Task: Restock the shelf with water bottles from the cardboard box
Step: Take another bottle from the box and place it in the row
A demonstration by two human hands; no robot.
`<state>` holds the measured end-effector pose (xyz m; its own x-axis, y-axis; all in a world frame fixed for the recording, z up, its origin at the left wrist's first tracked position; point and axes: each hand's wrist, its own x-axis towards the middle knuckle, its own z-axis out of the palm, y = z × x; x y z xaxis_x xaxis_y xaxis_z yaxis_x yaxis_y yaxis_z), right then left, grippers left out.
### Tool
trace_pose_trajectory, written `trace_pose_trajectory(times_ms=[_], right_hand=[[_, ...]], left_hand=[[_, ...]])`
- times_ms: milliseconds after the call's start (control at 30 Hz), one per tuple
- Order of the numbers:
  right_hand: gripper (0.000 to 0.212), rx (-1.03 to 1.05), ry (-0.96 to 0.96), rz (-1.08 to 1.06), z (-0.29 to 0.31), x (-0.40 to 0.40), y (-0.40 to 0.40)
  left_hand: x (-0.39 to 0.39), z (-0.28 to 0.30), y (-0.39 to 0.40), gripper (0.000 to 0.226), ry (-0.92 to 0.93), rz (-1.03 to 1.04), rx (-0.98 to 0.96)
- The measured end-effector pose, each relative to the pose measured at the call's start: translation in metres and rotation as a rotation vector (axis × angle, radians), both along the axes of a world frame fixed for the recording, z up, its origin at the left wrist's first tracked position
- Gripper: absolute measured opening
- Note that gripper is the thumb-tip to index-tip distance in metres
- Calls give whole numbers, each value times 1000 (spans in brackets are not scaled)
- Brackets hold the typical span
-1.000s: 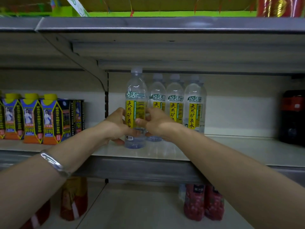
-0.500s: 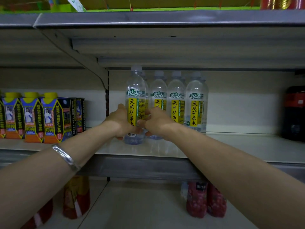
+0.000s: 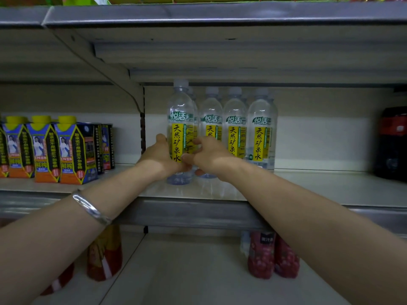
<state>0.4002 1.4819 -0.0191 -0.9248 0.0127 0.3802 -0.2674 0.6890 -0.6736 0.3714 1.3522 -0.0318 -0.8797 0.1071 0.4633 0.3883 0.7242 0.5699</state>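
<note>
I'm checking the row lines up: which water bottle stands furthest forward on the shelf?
The leftmost water bottle, which both hands grip: left hand, right hand. It stands nearer the shelf edge than the three bottles to its right.

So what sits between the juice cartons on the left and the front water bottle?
In the head view, only the shelf's upright bracket and bare shelf lie between the juice cartons and the front water bottle; the left hand holds that bottle's near side.

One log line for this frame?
step: seating front water bottle on shelf | left hand: holds bottle | right hand: holds bottle
</note>
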Motion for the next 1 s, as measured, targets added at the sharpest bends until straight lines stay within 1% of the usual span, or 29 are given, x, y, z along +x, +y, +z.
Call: trace_pose_trajectory(times_ms=[133,200,267,433,600,700,833,1000], right_hand=[[70,32,17,-39,2,9,1],[76,47,19,-50,2,14,3],[82,39,2,-35,1,21,6],[69,21,-11,-16,0,38,12],[70,13,-21,14,-3,51,17],[75,20,-9,34,-4,60,20],[80,46,8,42,-4,69,26],[79,79,39,24,-6,80,39]], left_hand=[[4,0,1,89,23,-40,9],[5,0,0,97,22,-65,42],[5,-1,0,99,15,-73,46],[5,-3,0,101,16,-61,18],[5,-4,-1,105,18,-60,47],[5,-2,-3,115,24,-32,61],[9,1,-2,122,95,-10,115],[22,-4,-1,113,249,16,145]])
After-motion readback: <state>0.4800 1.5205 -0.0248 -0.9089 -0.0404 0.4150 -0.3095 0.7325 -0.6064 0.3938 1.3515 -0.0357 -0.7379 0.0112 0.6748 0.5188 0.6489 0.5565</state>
